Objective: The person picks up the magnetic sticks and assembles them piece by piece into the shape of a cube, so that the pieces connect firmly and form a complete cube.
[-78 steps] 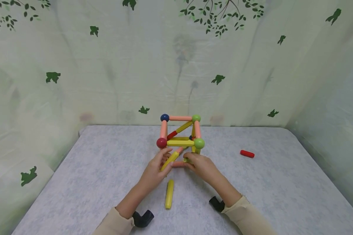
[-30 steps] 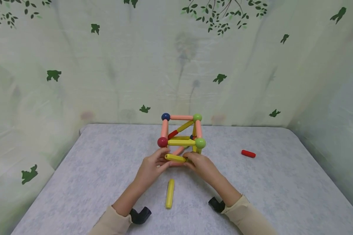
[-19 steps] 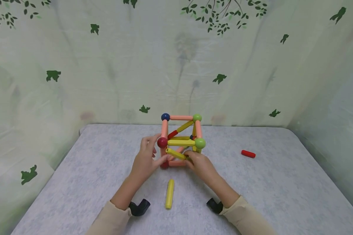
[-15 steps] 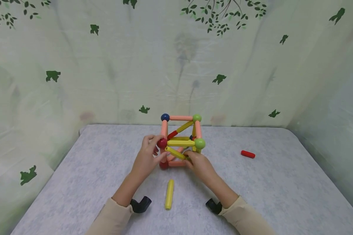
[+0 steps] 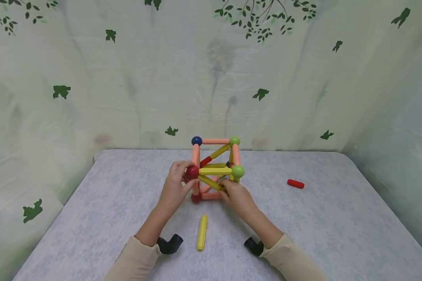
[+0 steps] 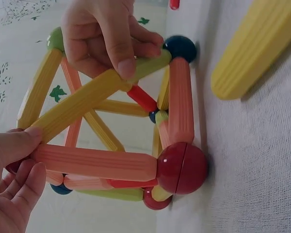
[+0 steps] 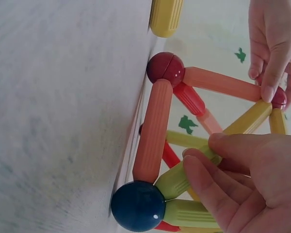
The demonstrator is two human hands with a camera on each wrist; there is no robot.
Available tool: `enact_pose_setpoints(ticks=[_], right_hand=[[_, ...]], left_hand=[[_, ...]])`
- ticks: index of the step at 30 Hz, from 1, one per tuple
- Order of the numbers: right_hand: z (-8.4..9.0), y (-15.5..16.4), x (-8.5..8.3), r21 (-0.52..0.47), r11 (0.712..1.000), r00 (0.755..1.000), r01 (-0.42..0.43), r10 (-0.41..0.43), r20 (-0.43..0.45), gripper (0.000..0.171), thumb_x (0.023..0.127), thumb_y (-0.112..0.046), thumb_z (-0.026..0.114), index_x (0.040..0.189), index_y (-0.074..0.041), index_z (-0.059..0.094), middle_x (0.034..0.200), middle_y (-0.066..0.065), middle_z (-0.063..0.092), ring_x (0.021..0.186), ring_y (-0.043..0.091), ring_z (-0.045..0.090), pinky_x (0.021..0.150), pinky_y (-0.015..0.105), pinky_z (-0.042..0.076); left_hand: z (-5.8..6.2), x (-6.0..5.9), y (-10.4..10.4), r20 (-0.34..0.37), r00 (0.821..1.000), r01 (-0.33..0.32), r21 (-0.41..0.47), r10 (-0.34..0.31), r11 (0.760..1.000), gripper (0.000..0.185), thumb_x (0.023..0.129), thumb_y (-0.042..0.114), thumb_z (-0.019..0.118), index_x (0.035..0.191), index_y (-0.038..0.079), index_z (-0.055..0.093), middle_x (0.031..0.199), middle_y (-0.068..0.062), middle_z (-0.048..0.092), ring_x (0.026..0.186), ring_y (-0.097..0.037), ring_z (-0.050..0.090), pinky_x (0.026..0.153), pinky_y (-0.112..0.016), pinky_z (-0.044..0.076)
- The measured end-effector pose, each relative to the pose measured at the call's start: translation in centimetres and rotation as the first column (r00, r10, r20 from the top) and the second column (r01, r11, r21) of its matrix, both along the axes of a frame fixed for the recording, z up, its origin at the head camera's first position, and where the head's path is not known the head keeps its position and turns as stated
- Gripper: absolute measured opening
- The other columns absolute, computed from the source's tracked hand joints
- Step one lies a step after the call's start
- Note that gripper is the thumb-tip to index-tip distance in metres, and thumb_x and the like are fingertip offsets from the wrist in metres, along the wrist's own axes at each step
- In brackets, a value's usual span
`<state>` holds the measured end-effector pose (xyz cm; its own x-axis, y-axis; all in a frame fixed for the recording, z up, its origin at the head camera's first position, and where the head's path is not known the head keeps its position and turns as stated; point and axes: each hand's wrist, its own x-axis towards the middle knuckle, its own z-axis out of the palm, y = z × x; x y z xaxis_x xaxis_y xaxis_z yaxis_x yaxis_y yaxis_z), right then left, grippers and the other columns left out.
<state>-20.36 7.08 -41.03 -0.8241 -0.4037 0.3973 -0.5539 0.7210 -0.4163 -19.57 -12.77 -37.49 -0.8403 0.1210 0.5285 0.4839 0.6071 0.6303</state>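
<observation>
A cube frame (image 5: 216,156) of salmon and yellow rods joined by balls stands on the grey table (image 5: 91,210). A yellow rod (image 5: 209,182) runs diagonally across its near face. My left hand (image 5: 185,176) pinches the rod's upper end at the upper red ball (image 5: 192,171), thumb on the rod's tip. My right hand (image 5: 226,187) pinches the rod's lower end near the frame's bottom right corner. In the left wrist view the yellow rod (image 6: 82,104) crosses between the right hand (image 6: 123,65) and the left hand (image 6: 29,150). The right wrist view shows the right hand (image 7: 203,155) curled round the rod's low end.
A loose yellow rod (image 5: 202,232) lies on the table between my forearms. A short red rod (image 5: 295,184) lies off to the right. A leaf-printed curtain (image 5: 126,78) hangs behind the table and at both sides.
My left hand has lifted the yellow rod's left end from the frame's base up to the upper red ball. The right hand stayed on the rod's lower end.
</observation>
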Motion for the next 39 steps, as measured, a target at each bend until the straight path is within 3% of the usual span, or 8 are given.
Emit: enact_pose_setpoints(ticks=[13,20,24,27,29,33,36,39], right_hand=[[0.1,-0.2,0.0,-0.047,0.999,1.0,0.012,-0.01,0.029,0.027,0.081,-0.005,0.066,0.106,-0.004,0.057,0.098,0.007,0.062,0.083,0.015,0.059,0.07,0.028,0.05],[0.5,0.1,0.4,-0.089,0.994,0.995,-0.066,0.059,-0.078,0.032,0.079,-0.004,0.068,0.108,-0.006,0.055,0.101,0.008,0.06,0.081,0.014,0.059,0.067,0.023,0.05],[1.1,1.4,0.8,-0.136,0.971,0.927,-0.198,0.14,-0.348,0.031,0.074,-0.005,0.073,0.1,-0.005,0.057,0.084,0.005,0.058,0.062,0.011,0.054,0.054,0.017,0.046],[1.4,2.6,0.7,-0.161,0.977,0.87,-0.142,0.046,-0.49,0.038,0.071,-0.011,0.075,0.103,-0.004,0.055,0.08,0.007,0.053,0.06,0.015,0.05,0.046,0.021,0.043],[1.5,3.3,0.4,-0.18,0.983,0.889,-0.038,-0.049,-0.455,0.048,0.073,-0.015,0.074,0.113,-0.007,0.049,0.087,0.009,0.051,0.065,0.017,0.052,0.045,0.023,0.043],[1.5,4.0,-0.3,-0.199,0.977,0.974,0.081,-0.12,-0.19,0.058,0.079,-0.017,0.07,0.128,-0.016,0.038,0.095,0.008,0.055,0.074,0.017,0.059,0.054,0.024,0.049],[1.4,4.3,-0.7,-0.236,0.969,0.994,0.078,-0.092,-0.051,0.055,0.082,-0.013,0.065,0.129,-0.017,0.036,0.09,0.006,0.06,0.073,0.015,0.062,0.061,0.024,0.051],[1.3,4.7,-0.6,-0.254,0.964,0.996,0.077,-0.084,-0.018,0.053,0.083,-0.011,0.065,0.128,-0.018,0.037,0.087,0.007,0.062,0.071,0.014,0.063,0.061,0.023,0.051]], left_hand=[[-0.3,0.0,0.0,-0.022,1.0,0.002,0.012,-0.002,1.0,0.049,0.074,0.0,0.072,0.117,0.008,0.051,0.108,-0.009,0.045,0.082,-0.017,0.05,0.067,-0.027,0.05],[-0.5,0.0,-0.2,-0.025,1.0,-0.001,0.009,0.001,1.0,0.049,0.075,0.002,0.071,0.118,0.01,0.051,0.109,-0.008,0.045,0.08,-0.018,0.05,0.065,-0.027,0.049],[-0.7,0.1,-0.3,0.015,1.0,-0.005,0.026,0.005,1.0,0.049,0.078,0.009,0.07,0.122,0.013,0.049,0.11,-0.007,0.047,0.085,-0.019,0.052,0.065,-0.027,0.05],[-0.8,0.2,-0.4,0.048,0.999,0.005,0.072,-0.008,0.997,0.047,0.08,0.012,0.069,0.122,0.014,0.049,0.108,-0.004,0.052,0.089,-0.018,0.056,0.065,-0.027,0.051],[-0.9,0.2,-0.4,0.062,0.998,0.017,0.109,-0.023,0.994,0.045,0.08,0.012,0.068,0.122,0.014,0.05,0.106,-0.004,0.055,0.089,-0.017,0.058,0.064,-0.026,0.052],[-1.0,0.0,-0.5,0.074,0.995,0.047,0.164,-0.06,0.985,0.044,0.08,0.008,0.067,0.121,0.013,0.05,0.104,-0.005,0.058,0.088,-0.019,0.059,0.063,-0.025,0.052],[-1.1,-0.1,-0.3,0.082,0.994,0.061,0.186,-0.077,0.981,0.044,0.08,0.008,0.067,0.12,0.013,0.05,0.104,-0.006,0.059,0.088,-0.019,0.059,0.064,-0.025,0.052],[-1.2,-0.2,0.0,0.09,0.992,0.068,0.198,-0.087,0.978,0.043,0.08,0.008,0.067,0.119,0.014,0.05,0.105,-0.005,0.059,0.089,-0.018,0.058,0.064,-0.024,0.051]])
